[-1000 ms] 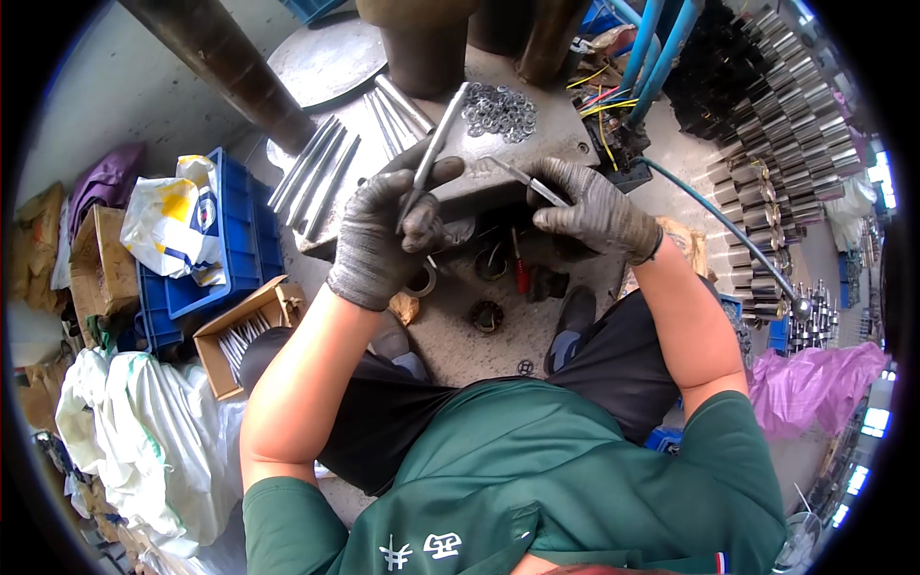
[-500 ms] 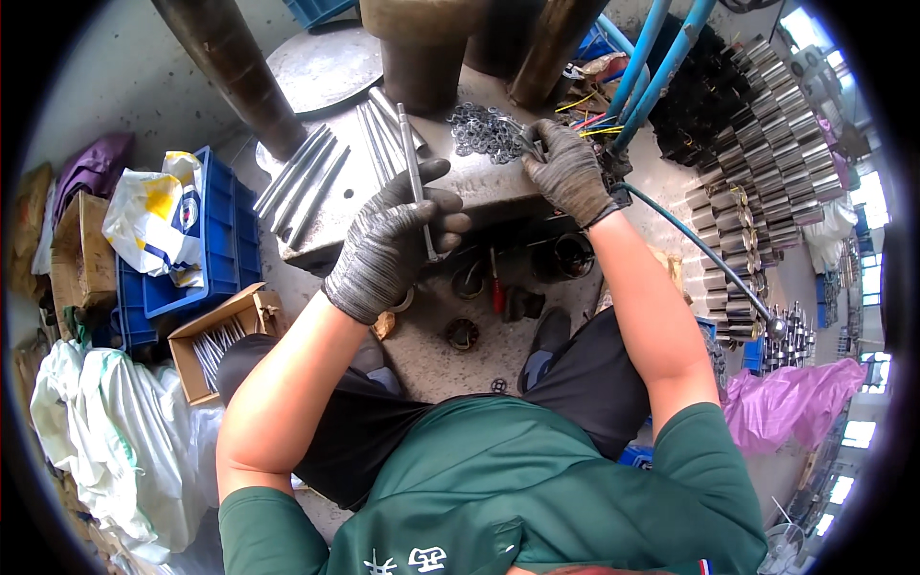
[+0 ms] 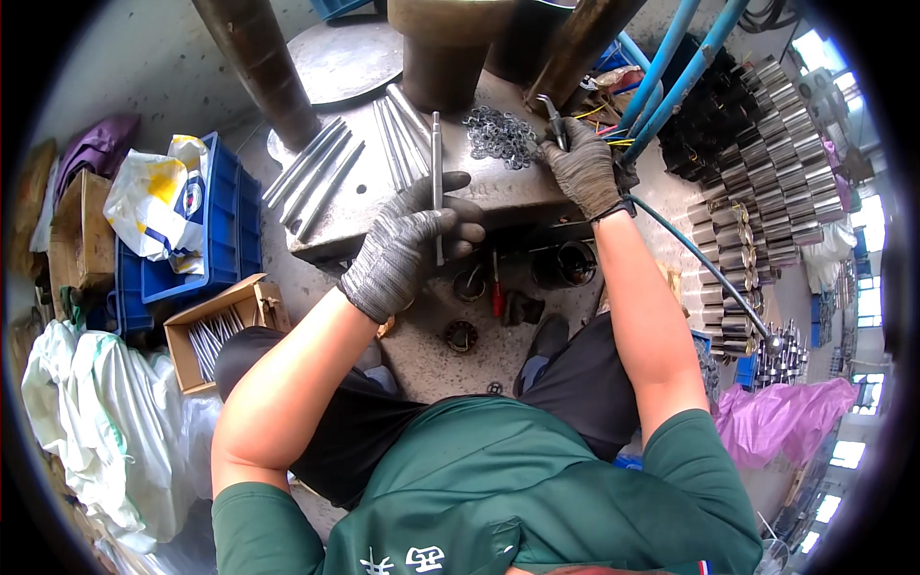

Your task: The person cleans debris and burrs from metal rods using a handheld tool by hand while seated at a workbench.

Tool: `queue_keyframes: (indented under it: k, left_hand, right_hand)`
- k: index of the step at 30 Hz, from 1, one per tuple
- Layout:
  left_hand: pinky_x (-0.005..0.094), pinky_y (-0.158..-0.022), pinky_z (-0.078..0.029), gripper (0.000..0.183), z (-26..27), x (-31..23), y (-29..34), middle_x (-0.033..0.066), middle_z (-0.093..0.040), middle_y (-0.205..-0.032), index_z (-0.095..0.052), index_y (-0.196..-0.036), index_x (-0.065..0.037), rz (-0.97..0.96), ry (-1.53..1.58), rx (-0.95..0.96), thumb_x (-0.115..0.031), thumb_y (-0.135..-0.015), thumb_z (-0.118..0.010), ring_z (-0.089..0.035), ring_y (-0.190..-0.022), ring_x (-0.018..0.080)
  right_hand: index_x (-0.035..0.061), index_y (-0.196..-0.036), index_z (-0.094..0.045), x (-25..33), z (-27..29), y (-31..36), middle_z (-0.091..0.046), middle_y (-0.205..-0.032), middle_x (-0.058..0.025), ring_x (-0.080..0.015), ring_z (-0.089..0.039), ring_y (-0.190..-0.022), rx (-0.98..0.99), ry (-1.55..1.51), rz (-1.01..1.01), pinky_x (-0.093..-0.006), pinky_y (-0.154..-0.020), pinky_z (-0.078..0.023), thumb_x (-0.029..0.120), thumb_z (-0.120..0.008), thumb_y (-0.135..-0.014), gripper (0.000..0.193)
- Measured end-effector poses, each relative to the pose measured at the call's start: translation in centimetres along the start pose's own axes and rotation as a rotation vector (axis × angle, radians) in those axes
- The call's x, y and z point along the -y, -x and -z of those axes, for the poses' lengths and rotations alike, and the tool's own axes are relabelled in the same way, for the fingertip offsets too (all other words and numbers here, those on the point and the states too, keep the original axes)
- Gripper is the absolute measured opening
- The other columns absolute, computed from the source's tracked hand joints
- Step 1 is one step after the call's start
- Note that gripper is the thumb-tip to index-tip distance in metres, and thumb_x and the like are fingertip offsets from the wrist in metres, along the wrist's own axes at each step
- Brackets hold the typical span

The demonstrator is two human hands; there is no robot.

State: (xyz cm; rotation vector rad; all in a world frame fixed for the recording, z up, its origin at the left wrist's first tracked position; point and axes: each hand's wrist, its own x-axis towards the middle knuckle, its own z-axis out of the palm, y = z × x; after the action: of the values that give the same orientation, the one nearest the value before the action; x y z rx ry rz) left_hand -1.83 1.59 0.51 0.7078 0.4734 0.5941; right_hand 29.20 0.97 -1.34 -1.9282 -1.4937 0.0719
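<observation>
My left hand (image 3: pixel 395 251), in a grey knit glove, is closed round a slim metal shaft (image 3: pixel 437 153) that stands nearly upright in the picture. In my right hand (image 3: pixel 586 174), gloved too, is a pair of pliers (image 3: pixel 553 117), its slender tips pointing up and away from me. Just left of the pliers lies a pile of small dark metal rings (image 3: pixel 500 137) on the worktable (image 3: pixel 379 203); they look like retaining rings. Several more bright metal shafts (image 3: pixel 316 177) lie side by side on the table's left part, and another group (image 3: pixel 401 134) lies nearer the middle.
Thick steel columns (image 3: pixel 257 67) rise at the table's back. Blue pipes (image 3: pixel 671 81) and a hose (image 3: pixel 704 251) run on the right, near stacked metal cylinders (image 3: pixel 776 153). At left stand a blue crate (image 3: pixel 218 225) and a cardboard box (image 3: pixel 192 359) of thin rods. A red-handled tool (image 3: pixel 497 297) is below the table.
The pliers have come up from beside the ring pile, and their tips now show. The shaft in my left hand has turned more upright. The whole view has shifted slightly.
</observation>
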Motion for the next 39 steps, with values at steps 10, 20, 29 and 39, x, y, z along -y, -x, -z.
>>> queue_keyframes:
  k: [10,20,29,39]
  left_hand:
    - [0.0260,-0.074,-0.058,0.050,0.0,-0.2,-0.7,0.0160,-0.066,-0.115,-0.048,-0.145,0.000,-0.069,-0.013,-0.037,-0.004,-0.097,-0.060,-0.070,-0.088,0.0180]
    - [0.0217,-0.066,-0.054,0.044,-0.6,-0.1,-1.7,0.0146,-0.069,-0.113,-0.050,-0.141,0.000,-0.070,-0.090,-0.103,-0.003,-0.098,-0.057,-0.068,-0.079,0.0122]
    - [0.0229,-0.067,-0.054,0.038,-1.9,-0.2,-2.1,0.0115,-0.070,-0.110,-0.056,-0.135,0.000,-0.102,-0.150,-0.118,-0.003,-0.098,-0.061,-0.065,-0.076,0.0114]
    - [0.0262,-0.088,-0.058,0.028,-2.8,0.5,-1.6,0.0058,-0.073,-0.108,-0.068,-0.124,-0.004,-0.151,-0.359,0.016,-0.011,-0.097,-0.072,-0.070,-0.097,0.0115]
  right_hand:
    - [-0.0004,-0.104,-0.066,-0.7,0.2,0.3,-0.067,-0.083,-0.0064,-0.0163,-0.061,-0.074,0.039,-0.280,-0.124,-0.0336,-0.070,-0.052,0.015,-0.082,-0.083,0.031]
    - [-0.0017,-0.103,-0.069,-0.7,0.2,0.6,-0.071,-0.082,-0.0141,-0.0244,-0.070,-0.078,0.046,0.037,-0.020,-0.0372,-0.071,-0.054,0.019,-0.082,-0.083,0.031]
    - [0.0014,-0.109,-0.066,4.6,2.5,3.1,-0.071,-0.086,-0.0058,-0.0109,-0.065,-0.068,0.271,-0.800,-0.387,-0.0243,-0.060,-0.053,0.010,-0.081,-0.086,0.028]
    - [0.0013,-0.121,-0.060,8.6,2.6,7.6,-0.066,-0.089,-0.0072,-0.0167,-0.065,-0.073,0.553,-1.453,-0.518,-0.0293,-0.067,-0.054,0.008,-0.077,-0.090,0.035]
